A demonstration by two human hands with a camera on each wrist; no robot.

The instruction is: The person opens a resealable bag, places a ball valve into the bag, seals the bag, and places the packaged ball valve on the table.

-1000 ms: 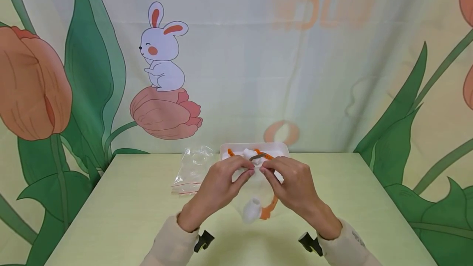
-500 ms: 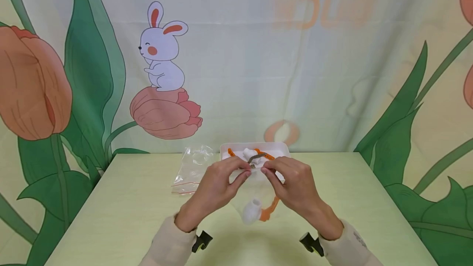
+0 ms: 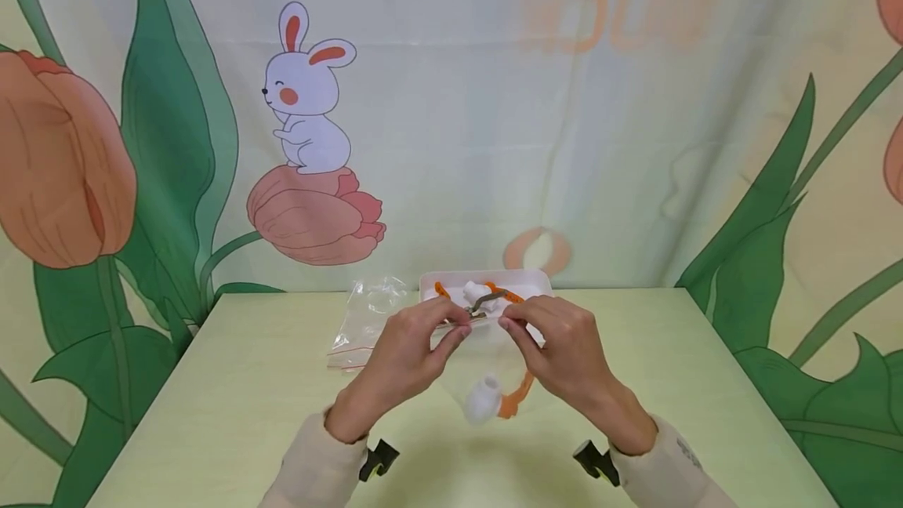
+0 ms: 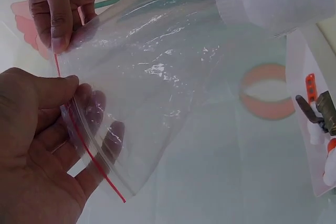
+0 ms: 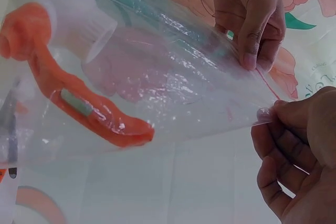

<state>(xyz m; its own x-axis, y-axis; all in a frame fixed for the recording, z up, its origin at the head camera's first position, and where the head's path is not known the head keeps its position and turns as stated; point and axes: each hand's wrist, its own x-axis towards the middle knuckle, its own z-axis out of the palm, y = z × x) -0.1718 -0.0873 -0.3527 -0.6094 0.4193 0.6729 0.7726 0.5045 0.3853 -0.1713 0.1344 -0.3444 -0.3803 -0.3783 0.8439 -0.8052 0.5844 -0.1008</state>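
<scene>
A clear zip-lock bag (image 4: 157,93) with a red line along its mouth hangs between my two hands. My left hand (image 3: 416,351) pinches the bag's mouth with thumb and forefinger. At the other end of that edge, my right hand (image 3: 567,347) pinches a corner, also seen close in the right wrist view. Inside the bag hangs a white plastic valve (image 5: 68,19) with a long orange handle (image 5: 92,111). Below the hands in the head view, the valve's white body (image 3: 484,400) shows through the film. I cannot tell whether the bag's mouth is sealed.
Behind the hands stands a white tray (image 3: 525,278), holding white-and-orange parts and a metal valve (image 4: 326,111) with a dark lever. To its left another clear zip-lock bag (image 3: 367,320) lies flat on the table (image 3: 212,414). A printed curtain (image 3: 451,139) hangs behind.
My left hand has slid left along the bag's mouth, and the gap between the hands has widened. My right hand stays almost in place. The bagged valve has shifted slightly.
</scene>
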